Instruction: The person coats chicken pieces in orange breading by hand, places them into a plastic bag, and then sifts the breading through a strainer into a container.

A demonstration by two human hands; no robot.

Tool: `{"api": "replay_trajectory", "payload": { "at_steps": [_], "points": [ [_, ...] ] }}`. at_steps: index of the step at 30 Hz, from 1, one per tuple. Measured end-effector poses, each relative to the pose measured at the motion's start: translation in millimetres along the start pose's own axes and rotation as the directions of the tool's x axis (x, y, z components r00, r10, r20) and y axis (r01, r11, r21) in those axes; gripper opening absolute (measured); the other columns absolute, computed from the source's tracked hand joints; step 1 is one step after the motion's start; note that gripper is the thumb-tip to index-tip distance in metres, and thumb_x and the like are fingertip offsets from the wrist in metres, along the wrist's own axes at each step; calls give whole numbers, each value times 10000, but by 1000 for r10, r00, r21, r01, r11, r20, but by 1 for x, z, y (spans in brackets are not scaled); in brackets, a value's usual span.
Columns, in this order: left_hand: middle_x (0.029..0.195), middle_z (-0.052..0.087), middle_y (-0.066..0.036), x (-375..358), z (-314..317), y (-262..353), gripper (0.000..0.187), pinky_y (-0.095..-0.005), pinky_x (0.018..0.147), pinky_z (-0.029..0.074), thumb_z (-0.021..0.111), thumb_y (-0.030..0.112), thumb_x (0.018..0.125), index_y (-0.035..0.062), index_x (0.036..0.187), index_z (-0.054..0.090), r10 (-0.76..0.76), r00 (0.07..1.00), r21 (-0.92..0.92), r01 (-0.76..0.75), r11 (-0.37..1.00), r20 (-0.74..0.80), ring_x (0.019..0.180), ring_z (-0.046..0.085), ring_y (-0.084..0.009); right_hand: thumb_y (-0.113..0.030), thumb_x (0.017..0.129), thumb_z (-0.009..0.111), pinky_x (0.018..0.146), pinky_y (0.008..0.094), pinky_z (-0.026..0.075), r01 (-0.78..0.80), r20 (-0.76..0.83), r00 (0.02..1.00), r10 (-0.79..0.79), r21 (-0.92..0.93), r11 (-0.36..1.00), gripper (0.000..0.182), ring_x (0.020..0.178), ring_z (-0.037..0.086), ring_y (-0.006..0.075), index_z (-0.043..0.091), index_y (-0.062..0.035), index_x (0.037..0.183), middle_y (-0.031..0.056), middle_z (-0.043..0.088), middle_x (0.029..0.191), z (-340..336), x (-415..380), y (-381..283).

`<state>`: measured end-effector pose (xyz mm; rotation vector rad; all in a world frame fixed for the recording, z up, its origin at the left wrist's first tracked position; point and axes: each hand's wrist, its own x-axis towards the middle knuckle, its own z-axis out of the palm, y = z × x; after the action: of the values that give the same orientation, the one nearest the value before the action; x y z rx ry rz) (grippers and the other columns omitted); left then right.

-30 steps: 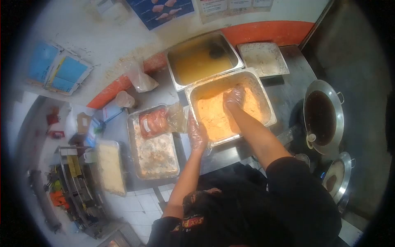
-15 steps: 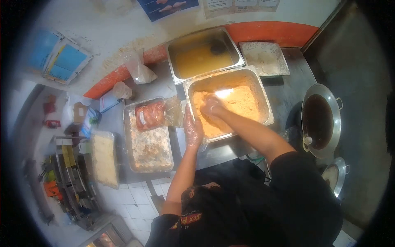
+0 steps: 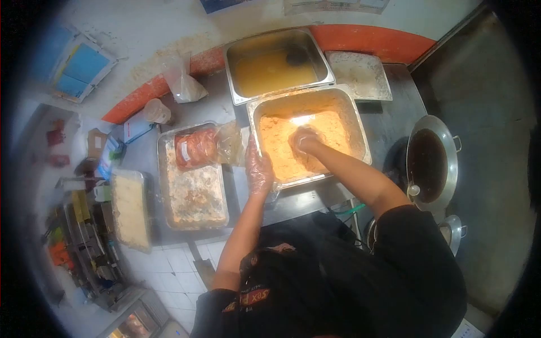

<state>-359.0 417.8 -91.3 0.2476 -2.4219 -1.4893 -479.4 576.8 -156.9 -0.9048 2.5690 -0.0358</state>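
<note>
A deep metal pan (image 3: 365, 132) holds an orange, crumbly powder (image 3: 332, 127). My left hand (image 3: 260, 172), in a clear plastic glove, grips the left wall of this pan. Also gloved, my right hand (image 3: 306, 141) is down in the powder near the middle; its fingers are sunk in or hidden, so what they hold cannot be made out. Behind touches a second metal pan (image 3: 230, 76) with yellowish liquid. Left of my left hand, a plastic bag of reddish meat (image 3: 196, 149) lies on a flour-dusted tray (image 3: 197, 197).
A wide pan of dark liquid (image 3: 431, 163) stands at the right, with a smaller pan (image 3: 451, 234) below it. A dusty tray (image 3: 360, 76) sits at the back right. A bag of white powder (image 3: 186, 84), a plastic cup (image 3: 158, 111) and a pale tray (image 3: 131, 208) are at the left.
My right hand has moved to the right within the powder, toward the middle of the pan. My left hand stays on the pan's left wall. The whole view has shifted slightly.
</note>
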Motion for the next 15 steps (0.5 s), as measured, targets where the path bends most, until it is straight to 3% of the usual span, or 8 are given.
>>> {"api": "replay_trajectory", "payload": {
  "at_steps": [3,5,7,8,10,11,12,15],
  "points": [
    [1366,416,-216,-1,-1,-2,613,-375,1057,328,475,13,877,56,1449,259,-25,1000,80,25,997,6,1264,410,-326,-239,837,475,737,425,503,-15,158,987,1,87,996,298,796,643,340,704,-51,869,187,679,902,14,4,-14],
    [1349,426,-221,-1,0,-5,605,-382,1049,336,482,22,879,51,1444,270,-5,1000,15,6,1000,-6,1248,422,-334,-247,829,499,786,401,486,-117,110,990,85,336,935,292,848,624,319,701,-67,939,142,676,987,20,-8,-12],
    [1344,430,-221,0,2,-8,600,-385,1047,337,484,26,880,48,1441,275,-11,1000,33,11,999,-14,1241,427,-336,-260,806,554,834,383,462,-254,296,955,-9,834,491,317,934,597,310,681,-72,1027,132,652,1077,-46,-50,-23],
    [1340,434,-220,-1,3,-8,595,-389,1044,339,486,30,881,46,1439,280,-20,1000,57,21,998,-21,1234,432,-338,-260,806,554,834,383,462,-258,301,953,-9,831,494,317,934,597,310,681,-72,1027,132,652,1077,-48,-49,-12],
    [1334,438,-220,1,2,-7,590,-390,1042,339,485,29,881,41,1436,284,-23,999,34,24,999,-24,1227,437,-339,-263,775,606,866,374,456,211,9,973,-230,368,905,383,1007,577,301,650,-62,1098,161,621,1140,-58,-32,29],
    [1328,442,-221,-1,0,-5,586,-391,1040,339,484,27,880,35,1433,287,-19,1000,19,20,1000,-14,1219,442,-339,-264,770,608,885,381,463,73,181,980,-83,66,995,375,1020,583,314,656,-74,1090,161,616,1151,-50,-19,45],
    [1328,442,-221,-4,-1,-4,586,-391,1040,339,484,27,880,35,1433,287,-26,1000,20,26,999,-14,1219,442,-339,-279,789,587,896,375,471,-258,304,924,231,50,965,371,1044,583,320,655,-99,1105,126,602,1200,-64,-25,52],
    [1314,450,-221,0,0,-4,573,-389,1037,341,482,17,878,20,1422,301,15,1000,21,-15,1000,-18,1211,448,-337,-304,807,564,852,369,482,-345,11,936,351,-155,926,331,1002,611,299,691,-97,1032,122,634,1150,-23,-33,61]
  ]
}}
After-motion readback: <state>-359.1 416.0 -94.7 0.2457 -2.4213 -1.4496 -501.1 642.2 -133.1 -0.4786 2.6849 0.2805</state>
